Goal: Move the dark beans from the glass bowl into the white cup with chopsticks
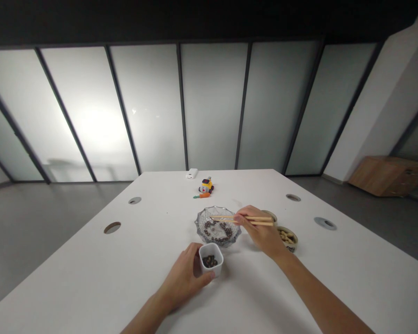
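left hand (186,272): clasping white cup (209,249) | right hand (261,234): clamped on chopsticks (264,223), tips at glass bowl (218,211)

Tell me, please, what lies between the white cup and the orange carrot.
In the head view, the glass bowl with dark pieces lies between the white cup and the orange carrot; the chopsticks reach over the bowl.

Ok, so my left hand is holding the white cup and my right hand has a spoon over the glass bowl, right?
Not quite: the head view shows the right hand holding chopsticks, not a spoon, over the glass bowl. The left hand does hold the white cup.
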Demonstrator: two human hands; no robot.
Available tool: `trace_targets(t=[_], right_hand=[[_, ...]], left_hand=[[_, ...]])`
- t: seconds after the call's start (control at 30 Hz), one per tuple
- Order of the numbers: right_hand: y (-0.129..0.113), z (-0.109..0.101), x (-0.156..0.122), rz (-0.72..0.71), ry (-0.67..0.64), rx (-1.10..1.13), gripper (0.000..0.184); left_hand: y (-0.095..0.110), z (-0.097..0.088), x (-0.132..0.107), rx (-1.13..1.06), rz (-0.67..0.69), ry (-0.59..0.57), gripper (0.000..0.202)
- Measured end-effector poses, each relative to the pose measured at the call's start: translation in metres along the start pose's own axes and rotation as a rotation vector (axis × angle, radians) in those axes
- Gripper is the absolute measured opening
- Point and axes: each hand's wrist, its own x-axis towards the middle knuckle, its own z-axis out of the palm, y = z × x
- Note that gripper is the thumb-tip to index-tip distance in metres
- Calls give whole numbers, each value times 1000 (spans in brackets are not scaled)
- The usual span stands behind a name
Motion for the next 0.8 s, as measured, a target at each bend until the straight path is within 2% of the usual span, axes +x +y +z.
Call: trace_targets(t=[0.1,0.2,0.27,0.33,0.43,0.5,0.67,0.8], right_hand=[[-26,-14,5,81,-23,87,39],[-56,-28,6,137,-161,135,36],[-70,-34,5,138,-273,86,34],[-77,-35,4,113,-298,29,35],[-71,-32,3,38,-193,-65,35],[-60,-27,4,-3,-173,-173,34],[-35,-16,5,60,-346,-381,31],[-26,-12,7,106,-383,-389,29]], left_hand=[[0,0,0,-14,2,-2,40],[-2,0,0,0,12,1,36],[-3,0,0,6,23,7,35],[-3,1,0,-4,26,15,37],[-3,1,0,-9,14,13,38],[-3,1,0,-6,8,10,38],[-6,2,2,-10,15,5,40],[-6,2,2,9,14,3,40]])
